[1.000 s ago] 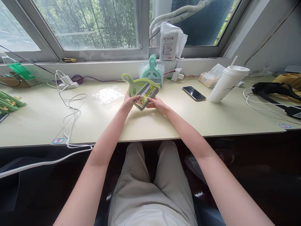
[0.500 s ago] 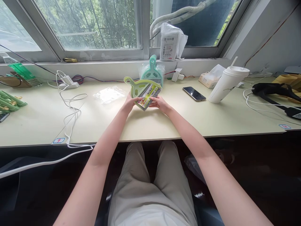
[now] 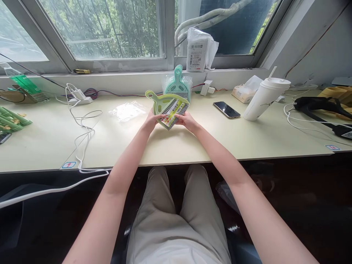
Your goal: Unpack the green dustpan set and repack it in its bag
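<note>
Holding: both hands are up at the middle of the frame, gripping one little dustpan set between them
Left hand [image 3: 150,121]: fingers closed on the lower left edge of the light green dustpan [image 3: 162,104]
Right hand [image 3: 188,121]: pinching the lower right side, thumb on the printed label card [image 3: 173,113]
Key relation: the pan sits just beyond both hands, tilted up off the desk [image 3: 192,143]. Its long axis runs from the handle at upper left down to the card at lower right, so the left hand is nearer the handle
Feel: smooth moulded plastic, glossy card, grey bristles peeking out
Further back: a teal dustpan [image 3: 178,83] in a crinkly bag, leaning on the sill
Sides: white cable [image 3: 82,128] left of centre, phone [image 3: 226,109] and white cup [image 3: 264,97] to the right
</note>
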`<state>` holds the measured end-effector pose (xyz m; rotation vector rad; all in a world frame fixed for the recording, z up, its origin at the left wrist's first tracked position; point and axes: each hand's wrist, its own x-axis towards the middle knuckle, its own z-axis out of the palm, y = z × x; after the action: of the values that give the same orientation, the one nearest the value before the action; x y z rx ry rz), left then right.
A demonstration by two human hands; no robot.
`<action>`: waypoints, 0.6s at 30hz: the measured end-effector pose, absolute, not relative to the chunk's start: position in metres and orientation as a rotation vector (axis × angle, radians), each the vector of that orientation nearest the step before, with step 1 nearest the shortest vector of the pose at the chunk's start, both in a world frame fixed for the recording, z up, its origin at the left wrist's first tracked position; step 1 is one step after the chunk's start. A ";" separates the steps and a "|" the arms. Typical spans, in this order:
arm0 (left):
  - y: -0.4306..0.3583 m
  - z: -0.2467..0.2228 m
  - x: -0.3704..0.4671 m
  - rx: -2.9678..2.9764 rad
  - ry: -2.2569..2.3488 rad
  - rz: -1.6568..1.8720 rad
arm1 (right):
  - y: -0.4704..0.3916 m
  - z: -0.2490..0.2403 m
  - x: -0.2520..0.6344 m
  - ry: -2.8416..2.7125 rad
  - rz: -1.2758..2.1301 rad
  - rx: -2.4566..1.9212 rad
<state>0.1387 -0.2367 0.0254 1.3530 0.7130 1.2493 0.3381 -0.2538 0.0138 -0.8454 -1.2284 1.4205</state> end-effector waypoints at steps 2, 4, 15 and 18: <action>-0.237 0.026 0.139 1.348 0.713 1.248 | -0.254 0.014 0.338 -1.229 1.417 -0.848; -0.236 0.025 0.138 1.347 0.706 1.247 | -0.254 0.014 0.338 -1.229 1.417 -0.854; -0.234 0.024 0.137 1.371 0.708 1.212 | -0.253 0.013 0.338 -1.218 1.382 -0.849; -0.234 0.024 0.137 1.383 0.720 1.213 | -0.252 0.013 0.338 -1.223 1.377 -0.838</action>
<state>0.1366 -0.2341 0.0243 1.3833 0.7203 1.2127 0.3383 -0.2525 0.0132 -0.8377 -1.2225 1.3773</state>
